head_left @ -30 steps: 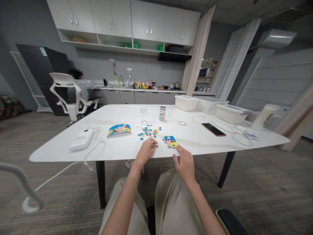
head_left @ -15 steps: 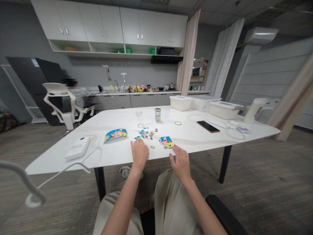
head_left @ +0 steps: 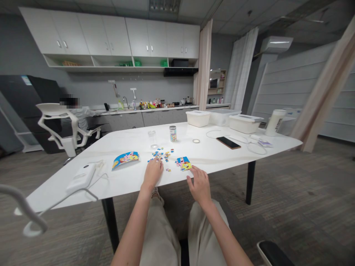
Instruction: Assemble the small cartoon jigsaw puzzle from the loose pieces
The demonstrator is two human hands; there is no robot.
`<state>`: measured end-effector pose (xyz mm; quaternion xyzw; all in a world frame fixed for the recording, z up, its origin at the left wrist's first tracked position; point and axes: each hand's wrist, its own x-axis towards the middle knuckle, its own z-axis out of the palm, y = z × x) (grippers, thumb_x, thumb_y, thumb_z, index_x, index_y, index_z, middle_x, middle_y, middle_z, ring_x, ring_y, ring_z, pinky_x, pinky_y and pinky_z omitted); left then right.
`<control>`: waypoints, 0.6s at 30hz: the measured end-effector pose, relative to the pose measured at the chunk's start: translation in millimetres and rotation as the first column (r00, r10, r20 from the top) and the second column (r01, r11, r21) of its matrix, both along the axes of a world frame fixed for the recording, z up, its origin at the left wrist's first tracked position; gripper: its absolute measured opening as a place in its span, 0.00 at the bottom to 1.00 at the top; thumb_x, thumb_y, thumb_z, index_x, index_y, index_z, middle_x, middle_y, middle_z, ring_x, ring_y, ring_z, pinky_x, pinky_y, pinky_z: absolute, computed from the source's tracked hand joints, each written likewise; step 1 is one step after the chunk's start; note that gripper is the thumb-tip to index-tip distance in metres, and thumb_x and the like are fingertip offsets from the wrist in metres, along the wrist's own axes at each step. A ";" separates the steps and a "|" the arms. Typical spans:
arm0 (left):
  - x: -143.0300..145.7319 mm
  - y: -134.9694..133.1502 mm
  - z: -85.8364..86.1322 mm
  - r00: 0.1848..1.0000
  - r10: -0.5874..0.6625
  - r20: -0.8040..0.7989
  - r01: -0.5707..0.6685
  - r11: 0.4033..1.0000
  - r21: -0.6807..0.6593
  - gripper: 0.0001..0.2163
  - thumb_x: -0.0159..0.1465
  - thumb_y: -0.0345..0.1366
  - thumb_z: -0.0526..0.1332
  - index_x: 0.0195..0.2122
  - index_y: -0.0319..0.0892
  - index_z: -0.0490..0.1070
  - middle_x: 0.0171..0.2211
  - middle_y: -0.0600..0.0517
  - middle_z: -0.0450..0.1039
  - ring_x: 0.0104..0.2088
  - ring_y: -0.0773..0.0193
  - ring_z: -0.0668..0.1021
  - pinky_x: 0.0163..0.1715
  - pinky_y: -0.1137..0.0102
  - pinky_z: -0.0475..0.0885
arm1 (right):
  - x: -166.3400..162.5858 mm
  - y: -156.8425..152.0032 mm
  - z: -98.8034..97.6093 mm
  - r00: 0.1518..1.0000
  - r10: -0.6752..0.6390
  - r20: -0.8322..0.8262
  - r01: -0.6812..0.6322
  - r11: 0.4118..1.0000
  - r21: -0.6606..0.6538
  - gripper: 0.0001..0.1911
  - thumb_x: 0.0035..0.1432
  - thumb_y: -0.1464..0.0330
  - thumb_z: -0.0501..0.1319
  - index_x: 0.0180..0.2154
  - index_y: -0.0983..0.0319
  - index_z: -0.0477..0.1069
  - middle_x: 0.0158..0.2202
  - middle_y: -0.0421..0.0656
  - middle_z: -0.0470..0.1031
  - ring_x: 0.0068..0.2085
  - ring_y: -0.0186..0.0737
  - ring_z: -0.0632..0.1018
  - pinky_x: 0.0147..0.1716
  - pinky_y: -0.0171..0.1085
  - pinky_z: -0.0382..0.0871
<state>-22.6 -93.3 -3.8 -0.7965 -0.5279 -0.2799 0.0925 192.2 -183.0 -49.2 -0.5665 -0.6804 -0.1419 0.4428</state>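
Note:
A pile of small jigsaw pieces (head_left: 165, 155) lies on the white table. My left hand (head_left: 153, 173) rests at the pile's near left side, thumb apart from the fingers, fingertips over the closest pieces. No piece shows in its grasp. To the right is a joined puzzle section (head_left: 184, 163) with a yellow cartoon face, pink and blue. My right hand (head_left: 200, 183) has its fingers spread, the tips at that section's near right corner. One loose jigsaw piece (head_left: 168, 170) sits between the hands. A curved picture card (head_left: 126, 160) with similar artwork lies left of the pile.
Behind the pieces stand a clear jar (head_left: 152, 139) and a printed can (head_left: 173, 133), with a round lid (head_left: 196, 140) beside them. A phone (head_left: 228, 142), cables and storage boxes (head_left: 244, 123) occupy the right side. A white device (head_left: 83, 175) lies left. A person sits beyond a chair (head_left: 69, 122).
The view has turned slightly right, so the table and its contents appear further left. Both hands stay at nearly the same places beside the pile and the joined section.

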 end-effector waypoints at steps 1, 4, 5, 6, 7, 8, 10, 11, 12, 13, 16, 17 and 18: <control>-0.6 -0.3 0.1 1.000 -0.008 0.004 0.008 1.000 -0.004 0.10 0.65 0.30 0.52 0.36 0.40 0.74 0.46 0.39 0.74 0.48 0.49 0.75 0.53 0.54 0.66 | -0.1 -0.2 0.2 1.000 -0.002 0.002 0.002 1.000 -0.005 0.16 0.67 0.64 0.50 0.51 0.63 0.67 0.53 0.53 0.72 0.55 0.47 0.71 0.56 0.48 0.59; -2.8 -0.9 1.7 0.998 -0.042 0.035 0.043 0.999 -0.027 0.08 0.65 0.30 0.54 0.34 0.41 0.73 0.44 0.41 0.74 0.46 0.51 0.75 0.51 0.56 0.67 | 0.1 -0.8 0.7 1.000 -0.004 0.011 0.005 1.000 -0.019 0.16 0.67 0.64 0.50 0.51 0.64 0.67 0.53 0.53 0.72 0.55 0.47 0.70 0.56 0.48 0.59; -3.4 -1.3 2.5 0.998 -0.049 0.047 0.051 0.998 -0.037 0.07 0.64 0.30 0.55 0.34 0.40 0.73 0.42 0.42 0.74 0.45 0.51 0.75 0.50 0.56 0.68 | 0.2 -0.9 0.8 1.000 -0.005 0.014 0.005 1.000 -0.021 0.16 0.67 0.64 0.51 0.51 0.64 0.67 0.53 0.52 0.72 0.55 0.47 0.70 0.56 0.48 0.59; -3.6 -1.8 3.5 0.997 -0.052 0.057 0.054 0.997 -0.049 0.05 0.63 0.29 0.57 0.33 0.40 0.72 0.41 0.42 0.74 0.44 0.52 0.75 0.49 0.57 0.68 | 0.4 -0.9 0.7 1.000 -0.005 0.015 0.005 1.000 -0.022 0.16 0.67 0.64 0.51 0.51 0.64 0.67 0.54 0.52 0.72 0.55 0.47 0.70 0.56 0.48 0.59; -3.6 -2.4 4.7 0.997 -0.050 0.065 0.054 0.997 -0.060 0.04 0.63 0.29 0.58 0.33 0.40 0.71 0.39 0.43 0.74 0.43 0.52 0.75 0.47 0.57 0.69 | 0.5 -0.8 0.5 1.000 -0.006 0.017 0.006 1.000 -0.020 0.16 0.67 0.64 0.51 0.51 0.64 0.67 0.54 0.52 0.72 0.55 0.47 0.70 0.56 0.48 0.59; -3.2 -3.1 6.1 0.996 -0.047 0.075 0.052 0.996 -0.067 0.03 0.62 0.29 0.58 0.32 0.40 0.70 0.38 0.43 0.73 0.43 0.52 0.75 0.47 0.58 0.69 | 0.6 -0.6 0.3 1.000 -0.007 0.017 0.008 1.000 -0.017 0.16 0.67 0.64 0.51 0.51 0.64 0.67 0.54 0.52 0.72 0.55 0.47 0.70 0.56 0.47 0.59; -1.6 -4.8 9.4 0.993 -0.058 0.104 0.065 0.996 -0.067 0.02 0.61 0.28 0.60 0.31 0.41 0.69 0.37 0.44 0.73 0.42 0.53 0.75 0.45 0.58 0.69 | 0.7 -0.2 -0.2 1.000 -0.008 0.020 0.008 1.000 -0.011 0.16 0.67 0.64 0.51 0.51 0.64 0.67 0.54 0.52 0.72 0.55 0.47 0.70 0.56 0.47 0.59; -0.5 -5.7 11.2 0.989 -0.083 0.119 0.091 0.994 -0.067 0.03 0.61 0.28 0.60 0.31 0.41 0.68 0.36 0.46 0.73 0.41 0.54 0.75 0.45 0.59 0.69 | 0.6 -0.1 -0.4 1.000 -0.007 0.022 0.008 1.000 -0.009 0.16 0.67 0.64 0.51 0.51 0.64 0.67 0.54 0.52 0.72 0.55 0.47 0.70 0.56 0.47 0.59; 0.5 -6.8 13.0 0.984 -0.124 0.132 0.134 0.988 -0.073 0.03 0.60 0.28 0.60 0.30 0.42 0.68 0.35 0.47 0.73 0.40 0.55 0.75 0.44 0.60 0.69 | 0.6 0.0 -0.4 1.000 -0.008 0.023 0.008 1.000 -0.010 0.16 0.67 0.64 0.51 0.51 0.64 0.67 0.54 0.52 0.72 0.55 0.47 0.70 0.56 0.47 0.59; 1.5 -8.0 14.6 0.974 -0.176 0.144 0.190 0.978 -0.086 0.04 0.60 0.28 0.60 0.29 0.43 0.67 0.34 0.49 0.73 0.39 0.57 0.75 0.43 0.62 0.69 | 0.5 -0.1 -0.4 1.000 -0.010 0.025 0.010 1.000 -0.011 0.16 0.67 0.64 0.51 0.51 0.64 0.67 0.54 0.52 0.72 0.55 0.47 0.70 0.56 0.48 0.59; 3.4 -11.5 17.6 0.927 -0.304 0.220 0.337 0.933 -0.128 0.05 0.61 0.29 0.59 0.28 0.43 0.67 0.31 0.52 0.73 0.35 0.60 0.75 0.40 0.65 0.69 | 0.2 -0.9 0.8 0.999 -0.021 0.029 0.021 1.000 -0.020 0.16 0.67 0.64 0.51 0.52 0.64 0.67 0.54 0.52 0.72 0.55 0.47 0.71 0.56 0.48 0.59; 3.5 -12.3 17.7 0.908 -0.319 0.270 0.363 0.923 -0.130 0.04 0.61 0.30 0.59 0.29 0.43 0.67 0.31 0.52 0.73 0.35 0.60 0.75 0.39 0.65 0.69 | 0.2 -1.4 1.4 0.999 -0.023 0.028 0.024 0.999 -0.022 0.16 0.67 0.64 0.51 0.52 0.64 0.67 0.54 0.52 0.72 0.54 0.47 0.71 0.56 0.48 0.59; 3.5 -12.7 17.5 0.888 -0.324 0.326 0.382 0.915 -0.132 0.03 0.61 0.31 0.58 0.30 0.44 0.68 0.31 0.52 0.73 0.35 0.61 0.75 0.39 0.66 0.69 | 0.1 -1.8 2.0 0.999 -0.024 0.026 0.024 0.999 -0.024 0.16 0.67 0.64 0.50 0.51 0.63 0.67 0.54 0.52 0.72 0.54 0.47 0.71 0.56 0.48 0.59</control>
